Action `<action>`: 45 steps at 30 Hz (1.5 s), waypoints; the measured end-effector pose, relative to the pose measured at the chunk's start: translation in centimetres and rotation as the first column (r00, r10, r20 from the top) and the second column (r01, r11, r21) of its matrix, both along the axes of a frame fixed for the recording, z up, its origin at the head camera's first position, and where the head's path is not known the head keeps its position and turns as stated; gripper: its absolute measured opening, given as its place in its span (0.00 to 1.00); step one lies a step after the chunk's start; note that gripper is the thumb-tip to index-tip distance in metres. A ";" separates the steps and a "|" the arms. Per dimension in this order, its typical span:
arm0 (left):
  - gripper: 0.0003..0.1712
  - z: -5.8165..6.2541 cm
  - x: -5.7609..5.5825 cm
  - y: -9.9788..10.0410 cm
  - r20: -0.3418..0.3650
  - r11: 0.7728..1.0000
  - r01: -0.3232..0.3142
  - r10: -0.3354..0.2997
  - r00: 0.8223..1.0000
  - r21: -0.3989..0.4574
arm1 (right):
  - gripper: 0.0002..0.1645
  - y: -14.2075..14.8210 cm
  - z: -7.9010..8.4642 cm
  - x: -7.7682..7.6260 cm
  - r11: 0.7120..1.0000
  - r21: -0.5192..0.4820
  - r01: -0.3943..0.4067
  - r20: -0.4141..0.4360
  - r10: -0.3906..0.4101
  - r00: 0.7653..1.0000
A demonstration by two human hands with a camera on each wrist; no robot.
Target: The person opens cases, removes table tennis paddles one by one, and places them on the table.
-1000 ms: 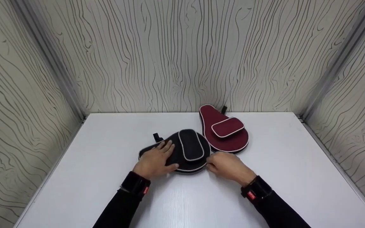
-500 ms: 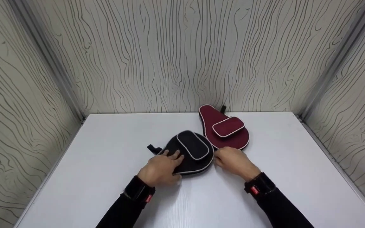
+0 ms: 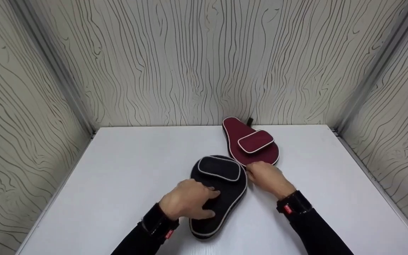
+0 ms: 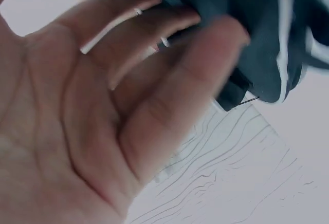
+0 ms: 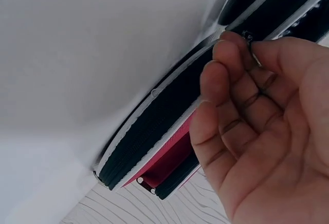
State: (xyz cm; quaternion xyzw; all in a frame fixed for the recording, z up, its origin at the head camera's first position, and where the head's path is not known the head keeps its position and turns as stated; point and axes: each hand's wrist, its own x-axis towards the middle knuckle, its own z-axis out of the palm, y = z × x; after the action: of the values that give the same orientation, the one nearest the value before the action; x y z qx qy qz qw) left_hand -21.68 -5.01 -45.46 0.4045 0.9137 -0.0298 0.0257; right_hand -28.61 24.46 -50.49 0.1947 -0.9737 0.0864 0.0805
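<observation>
A black table-tennis bat case (image 3: 229,193) with white piping lies on the white table, its narrow handle end towards the front. My left hand (image 3: 189,199) reaches over its left side with fingers loosely extended on the cover; in the left wrist view, that hand (image 4: 123,95) is blurred beside the dark fabric. At the wide end's right edge, my right hand (image 3: 266,177) pinches the small zipper pull (image 5: 248,38) between thumb and fingertips. Just behind that hand lies a dark red bat case (image 3: 234,136), its rounded end beside the black one.
The dark red case has a raised pocket (image 3: 256,141) and a short black strap (image 3: 249,122) near the back wall (image 3: 161,71). Wood-patterned panels enclose the white table (image 3: 119,166) at the back and both sides.
The black case has turned counterclockwise, its handle end swinging from the left round to the front. My right hand has shifted right and slightly away; my left hand has moved right along with the case.
</observation>
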 end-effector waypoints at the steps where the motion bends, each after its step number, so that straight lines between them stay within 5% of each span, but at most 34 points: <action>1: 0.33 0.1 0.0 0.0 0.003 1.000 0.026 -0.026 1.000 0.011 | 0.11 0.0 0.0 0.0 1.000 0.001 0.000 0.003 0.000 1.000; 5: 0.32 0.3 -0.3 -0.3 0.050 0.994 0.084 -0.088 0.995 0.074 | 0.10 0.1 0.3 0.0 1.000 0.002 0.007 0.026 -0.007 1.000; 10: 0.30 0.5 -1.0 -0.9 0.112 0.982 0.079 -0.099 0.989 0.172 | 0.11 0.2 0.4 0.0 1.000 -0.004 0.006 0.044 -0.006 0.999; 15: 0.30 0.1 -2.1 -1.1 0.056 0.964 0.157 -0.173 0.983 0.214 | 0.12 0.3 0.4 -0.1 1.000 -0.010 0.005 0.051 -0.004 0.999; 22: 0.53 -1.6 -3.5 -1.0 -0.027 0.951 0.266 -0.265 0.964 0.157 | 0.11 0.1 0.0 -0.1 1.000 -0.024 -0.009 0.068 0.010 0.998; 29: 0.62 -2.7 -3.6 -0.9 -0.002 0.963 0.249 -0.250 0.968 0.107 | 0.11 -0.8 -0.1 0.0 0.995 -0.030 -0.092 0.054 0.093 0.994; 36: 0.62 -2.8 -2.9 -0.6 0.046 0.977 0.193 -0.198 0.979 0.094 | 0.07 -1.1 -0.5 -0.2 0.976 -0.022 -0.217 0.014 0.218 0.976; 45: 0.59 -3.0 -2.9 -0.6 0.035 0.984 0.156 -0.159 0.987 0.081 | 0.06 -1.0 -0.6 -0.1 0.974 -0.016 -0.225 -0.003 0.225 0.974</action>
State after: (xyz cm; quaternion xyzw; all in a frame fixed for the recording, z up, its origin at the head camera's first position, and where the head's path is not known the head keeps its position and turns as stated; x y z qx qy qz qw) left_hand -24.58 -5.64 -48.43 0.4768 0.8785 0.0121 0.0263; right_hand -28.73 23.47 -51.06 0.3031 -0.9446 0.1030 0.0723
